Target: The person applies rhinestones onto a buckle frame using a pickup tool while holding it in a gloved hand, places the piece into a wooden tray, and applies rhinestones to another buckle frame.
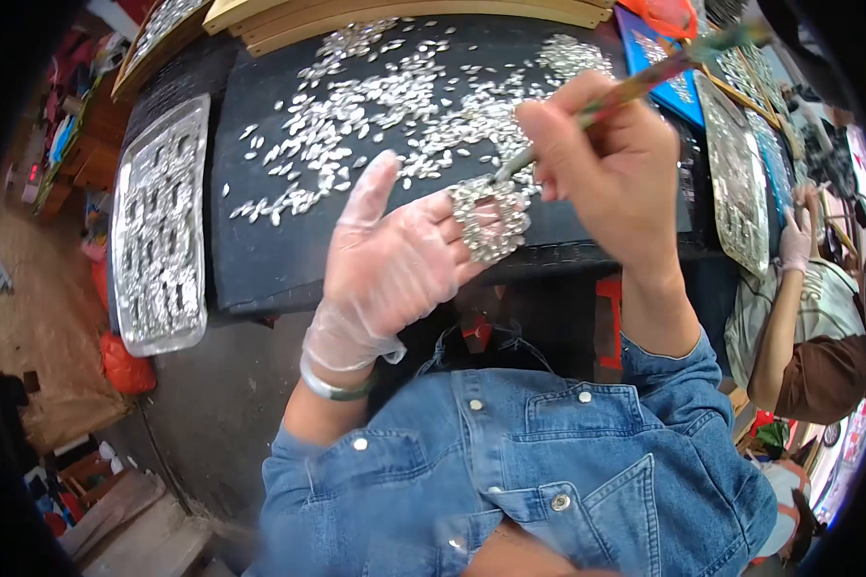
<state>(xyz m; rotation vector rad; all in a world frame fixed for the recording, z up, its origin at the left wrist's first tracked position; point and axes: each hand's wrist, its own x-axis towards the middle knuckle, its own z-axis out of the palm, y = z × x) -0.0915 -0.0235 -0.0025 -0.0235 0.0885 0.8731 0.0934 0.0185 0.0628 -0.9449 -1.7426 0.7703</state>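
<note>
My left hand (394,255), in a clear plastic glove, is palm up with the thumb stretched out. A square, open-centred ornament (491,219) covered in shiny stones rests on its fingers. Bare and closed round a long, stained stick-like tool (635,85), my right hand (611,159) is just above and to the right. The tool's thin tip touches or nearly touches the ornament's upper edge. Beyond both hands, many loose silvery oval stones (385,93) are scattered over the black work surface (250,260).
A clear tray (159,226) of shiny pieces lies at the left, another tray (731,173) at the right. Wooden frames (404,21) line the far edge, beside a blue tray (662,72). A co-worker (803,317) is at the right; a red bag (125,363) hangs low at the left.
</note>
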